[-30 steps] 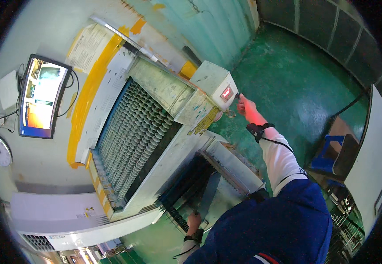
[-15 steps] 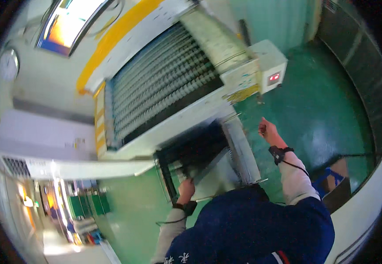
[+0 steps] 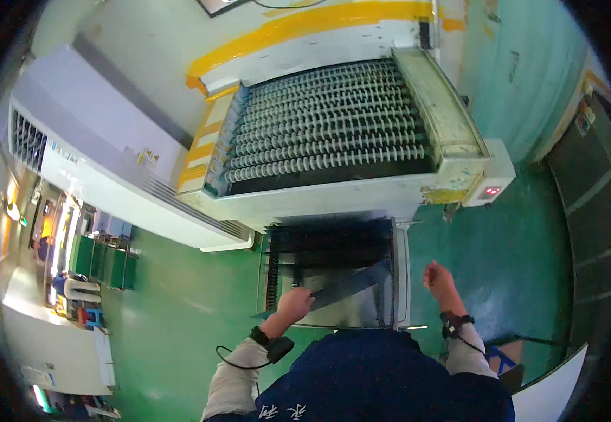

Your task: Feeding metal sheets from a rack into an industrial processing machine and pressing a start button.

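Note:
My left hand is closed on the near edge of a thin dark sheet, which slants across the top of an open rack. The rack, with a pale right wall, stands low in front of my body. Several dark sheets fill its far part, and a slotted strip runs along its left side. To the right of the rack, my right hand hangs over the floor with curled fingers. Nothing shows in it, and it touches nothing.
Beyond the rack stands a machine with rows of ringed rollers. A control box with a red display sits at its right end. A white air conditioner lies left; dark panels line the right. Green floor surrounds the rack.
The view has swung round, so machine and rack now appear nearly level. My left hand still grips the dark sheet, now lying slanted over the rack. My right hand remains apart at the right.

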Motion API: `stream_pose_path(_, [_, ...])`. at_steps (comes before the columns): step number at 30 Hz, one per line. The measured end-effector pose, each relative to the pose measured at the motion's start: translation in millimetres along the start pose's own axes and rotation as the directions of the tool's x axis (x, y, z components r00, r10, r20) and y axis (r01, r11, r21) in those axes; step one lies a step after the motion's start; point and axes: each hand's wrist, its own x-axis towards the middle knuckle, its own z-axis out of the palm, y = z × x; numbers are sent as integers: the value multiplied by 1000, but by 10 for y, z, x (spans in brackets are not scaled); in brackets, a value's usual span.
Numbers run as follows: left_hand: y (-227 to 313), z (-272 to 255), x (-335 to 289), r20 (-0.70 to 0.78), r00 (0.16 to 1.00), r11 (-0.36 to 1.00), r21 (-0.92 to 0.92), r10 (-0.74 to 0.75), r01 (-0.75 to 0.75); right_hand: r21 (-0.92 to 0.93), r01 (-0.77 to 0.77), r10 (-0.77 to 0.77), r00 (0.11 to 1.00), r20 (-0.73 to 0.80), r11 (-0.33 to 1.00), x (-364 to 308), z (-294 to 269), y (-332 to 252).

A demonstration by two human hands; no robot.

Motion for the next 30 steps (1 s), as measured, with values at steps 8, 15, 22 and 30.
stream_pose_path(8, [-599, -1234, -818, -166, 985, 983, -169, 36, -64, -246, -116, 148, 982, 118, 962, -735, 1249, 270])
stream_pose_path(15, [-1225, -1878, -1158, -292, 949, 762, -639, -119, -101, -497, 8, 161, 941, 297, 868, -1182, 2591, 660])
stream_pose_path(22, [-1737, -1831, -822, -155, 947, -57, -983, -281, -177, -581, 246, 4, 919, 394, 776, -1310, 3413, 1008])
stream_pose_path(30, [-2279, -1697, -471, 229, 965, -477, -867, -125, 144, -623, 240, -134, 968, 212, 744, -1319, 3600, 1223])
